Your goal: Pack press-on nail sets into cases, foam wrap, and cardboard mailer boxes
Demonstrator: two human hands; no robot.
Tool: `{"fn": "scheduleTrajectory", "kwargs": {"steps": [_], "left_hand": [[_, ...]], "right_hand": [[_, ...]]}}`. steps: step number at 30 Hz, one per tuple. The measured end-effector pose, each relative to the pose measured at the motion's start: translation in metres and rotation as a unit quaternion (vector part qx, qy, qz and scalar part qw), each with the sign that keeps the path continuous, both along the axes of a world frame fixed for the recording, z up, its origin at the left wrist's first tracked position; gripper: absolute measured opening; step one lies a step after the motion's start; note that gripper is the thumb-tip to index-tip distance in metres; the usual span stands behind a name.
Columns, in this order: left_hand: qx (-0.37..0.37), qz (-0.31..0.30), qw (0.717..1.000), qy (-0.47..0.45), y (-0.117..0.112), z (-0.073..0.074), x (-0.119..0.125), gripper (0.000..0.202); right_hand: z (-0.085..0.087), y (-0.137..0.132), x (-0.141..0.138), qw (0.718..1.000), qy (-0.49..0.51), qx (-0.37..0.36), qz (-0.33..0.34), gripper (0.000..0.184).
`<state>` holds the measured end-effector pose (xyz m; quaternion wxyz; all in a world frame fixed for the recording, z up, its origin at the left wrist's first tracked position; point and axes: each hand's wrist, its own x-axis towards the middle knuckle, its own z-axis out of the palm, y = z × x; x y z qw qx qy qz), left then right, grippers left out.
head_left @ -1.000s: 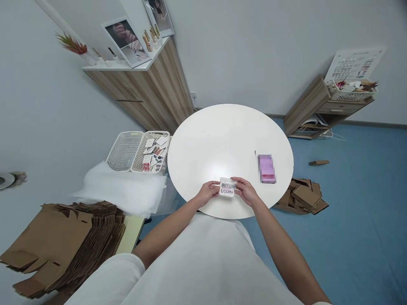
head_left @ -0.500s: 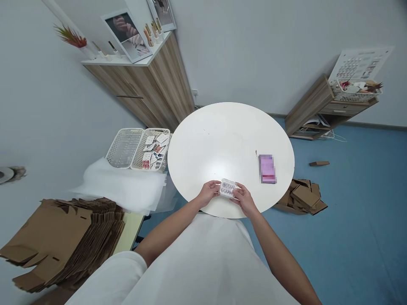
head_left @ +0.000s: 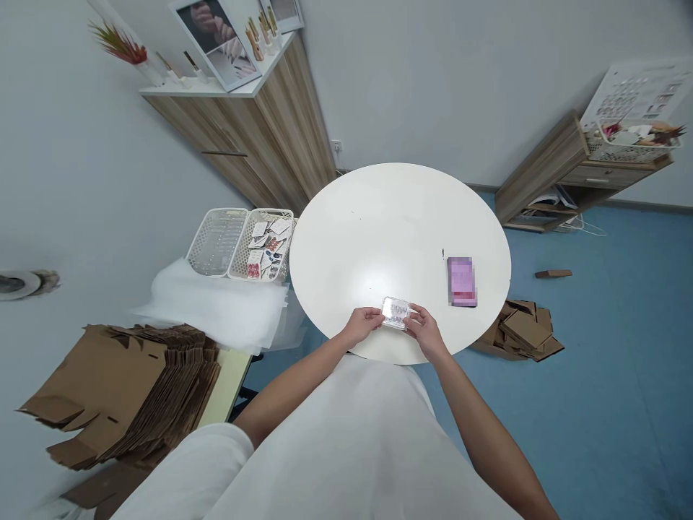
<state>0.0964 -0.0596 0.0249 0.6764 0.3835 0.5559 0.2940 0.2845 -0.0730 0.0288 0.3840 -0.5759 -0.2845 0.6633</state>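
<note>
A small clear plastic case of press-on nails (head_left: 395,313) is held between my two hands near the front edge of the white round table (head_left: 379,217). Light glares off its lid, and rows of pale nails show faintly through it. My left hand (head_left: 364,323) pinches the case's left side. On the opposite side, the fingers of my right hand (head_left: 425,328) grip its right edge. Farther right on the table lies a purple box (head_left: 462,282), its face blurred.
White baskets (head_left: 232,271) stand left of the table, one holding carded nail sets. Below them are foam sheets (head_left: 216,303) and stacked flat cardboard boxes (head_left: 119,390). Folded cardboard (head_left: 525,332) lies on the floor at right. A wooden cabinet (head_left: 286,130) and shelf (head_left: 546,173) stand behind.
The case has turned a little in my hands, and its lid now catches a bright reflection. Both hands keep hold of it. The whole view has shifted slightly.
</note>
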Motion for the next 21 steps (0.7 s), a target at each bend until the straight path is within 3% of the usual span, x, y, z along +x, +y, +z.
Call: {"fn": "scheduleTrajectory", "kwargs": {"steps": [3,8,11,16,21], "left_hand": [[-0.002,0.02,1.0,-0.005,0.0,-0.003,-0.004,0.038],[0.013,-0.001,1.0,0.021,-0.001,-0.009,-0.018,0.033],[0.037,0.038,0.997,0.062,0.0,-0.011,-0.026,0.032],[0.099,0.066,0.988,0.099,0.008,-0.007,-0.046,0.031],[0.111,0.072,0.978,0.158,0.017,-0.002,-0.085,0.035]], "right_hand": [[-0.001,-0.002,-0.006,1.0,-0.017,-0.003,0.002,0.053],[-0.001,0.006,-0.018,0.998,-0.057,0.01,0.024,0.055],[-0.002,0.014,-0.031,0.997,-0.07,0.024,0.029,0.055],[-0.007,0.028,-0.064,0.994,-0.1,0.043,0.01,0.05],[-0.007,0.045,-0.111,0.992,-0.113,0.044,0.024,0.043]]}}
